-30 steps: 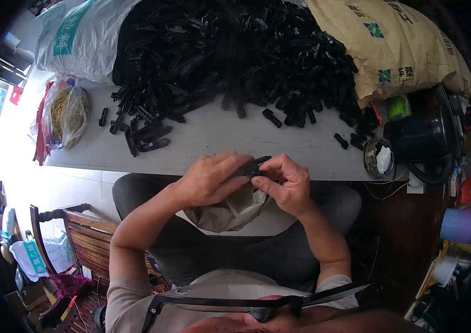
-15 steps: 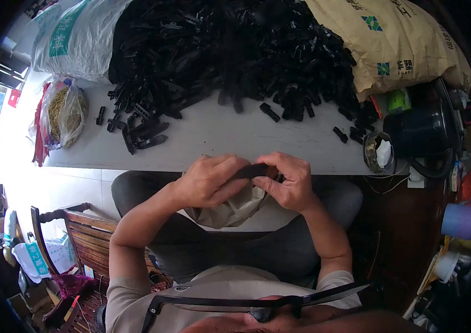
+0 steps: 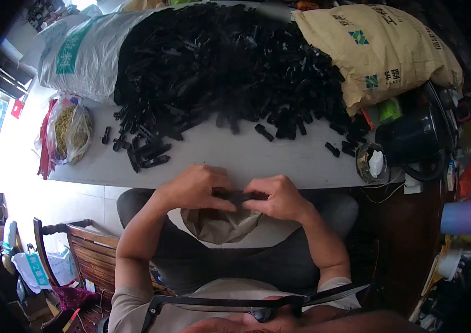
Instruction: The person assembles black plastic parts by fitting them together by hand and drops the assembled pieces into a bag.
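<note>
Pale table [image 3: 202,155] under a jagged heap [image 3: 219,72] of black parts

Head view: a dark, blurred part [image 3: 236,197] is held between the fingertips of the left hand [image 3: 197,188] and right hand [image 3: 277,197], above a creased brown bag [image 3: 221,226]; elongated, plastic-looking pieces [image 3: 155,161] are strewn beyond

Beyond the right hand [image 3: 277,197], the black parts [image 3: 279,72] looked like faintly glossy plastic, the tan sack [image 3: 413,50] like matt, creased paper, the bench [image 3: 207,150] smooth.

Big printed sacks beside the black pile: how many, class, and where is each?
2: a white sack left of the black pile and a tan sack to its right. Others may be hidden behind.
</note>
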Available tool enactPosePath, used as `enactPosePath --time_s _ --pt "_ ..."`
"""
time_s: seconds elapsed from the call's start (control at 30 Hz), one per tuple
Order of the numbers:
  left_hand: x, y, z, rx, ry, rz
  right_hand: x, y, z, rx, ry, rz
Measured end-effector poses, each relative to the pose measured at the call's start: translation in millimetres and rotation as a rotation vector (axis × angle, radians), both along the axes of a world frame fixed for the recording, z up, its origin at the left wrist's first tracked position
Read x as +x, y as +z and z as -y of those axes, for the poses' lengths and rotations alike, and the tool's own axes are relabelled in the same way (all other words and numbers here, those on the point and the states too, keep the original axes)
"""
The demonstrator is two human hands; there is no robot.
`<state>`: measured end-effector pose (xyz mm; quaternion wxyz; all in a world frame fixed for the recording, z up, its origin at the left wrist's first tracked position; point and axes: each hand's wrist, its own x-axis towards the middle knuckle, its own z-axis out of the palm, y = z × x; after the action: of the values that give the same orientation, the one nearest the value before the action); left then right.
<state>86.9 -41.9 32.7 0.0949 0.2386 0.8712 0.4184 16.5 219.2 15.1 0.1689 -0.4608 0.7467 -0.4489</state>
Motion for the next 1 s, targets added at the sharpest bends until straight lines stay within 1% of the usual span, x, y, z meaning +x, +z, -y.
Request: enactPosePath --time_s 0.1,0.2,0.23,0.3,0.33,0.4,0.43,0.5,0.53,0.63,0.67,0.73,0.87,1.0 --pt "-4.9 -1.8 2.6 -0.027 0.163 -0.143 5.4 -2.2 1.2 0.069 0.001 -0.202" --pt "-12.9 -6.6 -0.7 -0.03 0.485 -0.164 8.0 3.9 5.2 0.126 -0.038 -0.156" --pt "-18.7 -7.8 -0.3 -0.115 0.541 -0.272 6.7 7.2 6.8 0.145 -0.058 -0.136" --pt "-31.6 -7.9 -0.8 -0.284 0.648 -0.491 -0.6 -1.6 13.2 0.07 -0.296 -0.388" --pt "-39.5 -6.0 -3.3 -0.32 0.663 -0.549 -4.5 -5.7 15.8 0.031 -0.419 -0.511" --pt "-60.6 0.7 -10.2 -0.388 0.691 -0.671 -21.7 -2.4 22.8 0.039 -0.538 -0.696" --pt "-72.8 -0.4 -12.7 -0.433 0.686 -0.68 -32.0 2.3 25.4 0.046 -0.597 -0.787" --pt "-100.4 -11.4 -16.4 -0.52 0.682 -0.702 -56.0 -5.8 29.3 0.134 -0.577 -0.771" --pt "-110.1 -14.7 -19.4 -0.555 0.677 -0.59 -65.7 -4.1 33.1 0.157 -0.584 -0.784" --pt "-121.0 -22.8 -25.5 -0.586 0.673 -0.535 -85.0 -13.5 37.5 0.253 -0.582 -0.772" --pt "-121.6 -26.6 -25.1 -0.598 0.665 -0.572 -88.0 -19.0 37.9 0.29 -0.579 -0.756" --pt "-118.8 -34.6 -21.6 -0.62 0.641 -0.641 -87.4 -25.4 38.7 0.273 -0.568 -0.724" --pt "-113.7 -39.9 -19.3 -0.527 0.611 -0.605 -85.9 -30.0 34.9 0.279 -0.556 -0.74" --pt "-98.4 -37.4 -23.0 -0.487 0.585 -0.586 -75.5 -28.0 25.0 0.21 -0.53 -0.712"
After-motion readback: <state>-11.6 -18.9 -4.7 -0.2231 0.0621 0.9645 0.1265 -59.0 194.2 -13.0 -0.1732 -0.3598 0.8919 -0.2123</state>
